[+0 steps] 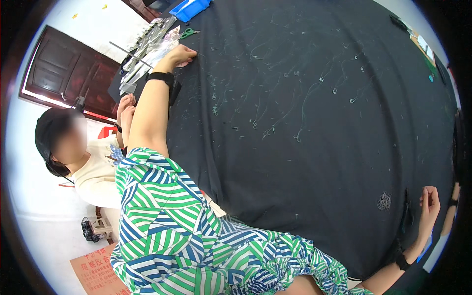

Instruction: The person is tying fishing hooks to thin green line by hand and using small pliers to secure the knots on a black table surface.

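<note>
My left hand (181, 55) is stretched out to the far left over the black cloth (305, 172), its fingertips pinched together. Whatever they hold, if anything, is too thin to make out. Beyond it lie green-handled scissors (189, 33). At the far right, my right hand (429, 204) is raised near the cloth's edge with thumb and fingers closed; I cannot see what is in them. Nearest to it is a small heap of tiny dark grey pieces (384, 201). Thin pale threads (304, 110) with small curled ends are strewn across the cloth.
Clear plastic packets and strips (147, 46) and a thin rod (130, 54) lie at the upper left. A blue tray (191, 9) stands at the far edge. On the left sits another person (93, 162) in a black cap, hands close to my left arm.
</note>
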Motion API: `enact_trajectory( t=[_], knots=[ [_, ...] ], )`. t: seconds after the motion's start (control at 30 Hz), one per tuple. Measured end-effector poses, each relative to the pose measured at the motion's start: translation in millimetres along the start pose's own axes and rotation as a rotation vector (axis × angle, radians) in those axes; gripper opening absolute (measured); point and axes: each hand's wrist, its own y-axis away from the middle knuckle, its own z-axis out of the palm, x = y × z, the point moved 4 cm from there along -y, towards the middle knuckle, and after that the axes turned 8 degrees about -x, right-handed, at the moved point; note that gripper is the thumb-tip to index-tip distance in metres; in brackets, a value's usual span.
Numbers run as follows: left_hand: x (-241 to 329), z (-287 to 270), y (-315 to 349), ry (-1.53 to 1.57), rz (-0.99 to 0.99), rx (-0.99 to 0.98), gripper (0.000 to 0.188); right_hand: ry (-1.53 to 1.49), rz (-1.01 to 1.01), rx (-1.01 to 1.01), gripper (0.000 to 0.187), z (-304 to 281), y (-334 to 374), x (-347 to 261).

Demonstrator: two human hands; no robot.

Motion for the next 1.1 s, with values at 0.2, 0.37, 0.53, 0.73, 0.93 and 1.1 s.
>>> enact_trajectory(
  t=[0.2,0.37,0.53,0.73,0.93,1.1],
  knots=[
    [-1.8,-21.8,27.7,0.116,0.158,0.041,0.020,0.052,0.001,-0.010,0.013,-1.5,1.7,-1.2],
    [-5.4,-41.7,56.9,0.177,0.246,0.181,0.021,0.075,0.020,-0.026,0.015,1.8,-1.1,-3.8],
    [2.7,-50.3,78.4,0.287,0.339,0.324,0.023,0.077,-0.004,0.012,0.016,2.4,-0.6,-3.7],
    [10.2,-56.0,100.3,0.473,0.459,0.394,0.023,0.074,-0.026,-0.014,0.015,2.5,-3.0,-3.8],
    [28.5,-47.1,116.6,0.620,0.522,0.335,0.021,0.074,-0.001,-0.039,0.014,3.6,-4.8,-8.0],
    [43.8,-51.9,115.6,0.649,0.576,0.338,0.023,0.058,-0.002,-0.030,0.014,3.6,-5.5,-4.7]
  ],
)
